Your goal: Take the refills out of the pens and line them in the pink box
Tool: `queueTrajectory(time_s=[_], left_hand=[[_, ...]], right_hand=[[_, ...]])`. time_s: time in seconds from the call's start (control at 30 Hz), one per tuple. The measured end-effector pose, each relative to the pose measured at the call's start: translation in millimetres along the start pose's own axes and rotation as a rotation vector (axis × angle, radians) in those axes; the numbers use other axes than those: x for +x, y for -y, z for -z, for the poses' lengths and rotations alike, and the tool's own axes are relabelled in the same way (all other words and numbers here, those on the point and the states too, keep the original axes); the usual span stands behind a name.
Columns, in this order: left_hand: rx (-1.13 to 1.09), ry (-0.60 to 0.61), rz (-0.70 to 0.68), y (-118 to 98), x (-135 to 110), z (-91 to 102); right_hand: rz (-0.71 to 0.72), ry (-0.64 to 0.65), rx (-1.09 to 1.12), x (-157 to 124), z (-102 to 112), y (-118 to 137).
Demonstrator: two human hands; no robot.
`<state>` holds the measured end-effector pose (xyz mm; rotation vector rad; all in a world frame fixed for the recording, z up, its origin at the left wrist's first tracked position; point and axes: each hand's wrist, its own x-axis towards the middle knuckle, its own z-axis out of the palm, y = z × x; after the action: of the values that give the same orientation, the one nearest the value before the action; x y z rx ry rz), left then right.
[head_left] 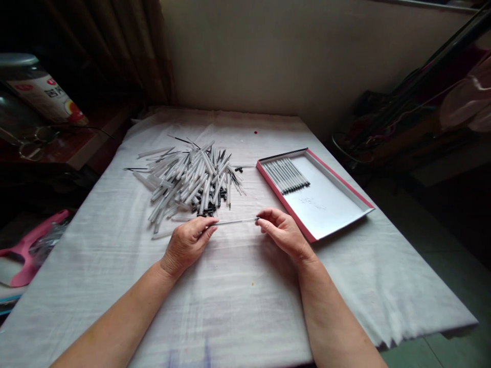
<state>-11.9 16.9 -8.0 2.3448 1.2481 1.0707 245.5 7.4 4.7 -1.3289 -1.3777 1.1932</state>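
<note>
My left hand (190,241) and my right hand (282,231) pinch the two ends of one thin clear pen tube (236,221), held level just above the white cloth. Both hands are closed on it. Just beyond my left hand lies a heap of pen parts (190,179), with clear barrels, black caps and thin refills mixed together. To the right of my right hand sits a shallow red-edged white tray (330,202). A neat row of several pens (286,176) lies in its far left corner.
A white cloth (230,286) covers the table, whose right edge drops to the floor. A pink tool (30,250) lies off the left side. A labelled jar (42,89) stands on a dark shelf at far left. Cluttered items sit at far right.
</note>
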Motion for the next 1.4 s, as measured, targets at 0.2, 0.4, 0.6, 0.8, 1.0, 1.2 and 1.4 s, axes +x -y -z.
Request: queueTrajectory(time_s=[0.2,0.4,0.6,0.8,1.0,1.2,1.4], left_hand=[[-0.001,-0.001,-0.012,0.4,-0.4,-0.9],[0.006,-0.001,-0.020,-0.7,0.1,0.0],[-0.004,0.005,0.001,-1.0,0.5,0.6],[-0.032,0.005,0.018,-1.1,0.5,-0.3],[-0.057,0.030,0.100,-3.2,0.4,0.6],[-0.065,0.086,0.088,-1.8,0.1,0.3],[-0.067,0.062,0.098,-2.9,0.1,-0.6]], right_hand=[[-0.006,0.001,-0.064,0.0,0.6,-1.2],[0.007,-0.010,-0.058,0.8,1.4,-1.1],[-0.020,0.018,-0.006,0.3,2.7,-0.8],[-0.028,0.029,-0.105,-0.1,2.3,-2.0],[-0.028,-0.019,-0.076,1.0,0.7,-0.5],[-0.004,-0.063,-0.011,1.1,-0.4,3.6],[-0.037,-0.054,-0.028,0.0,-1.0,4.9]])
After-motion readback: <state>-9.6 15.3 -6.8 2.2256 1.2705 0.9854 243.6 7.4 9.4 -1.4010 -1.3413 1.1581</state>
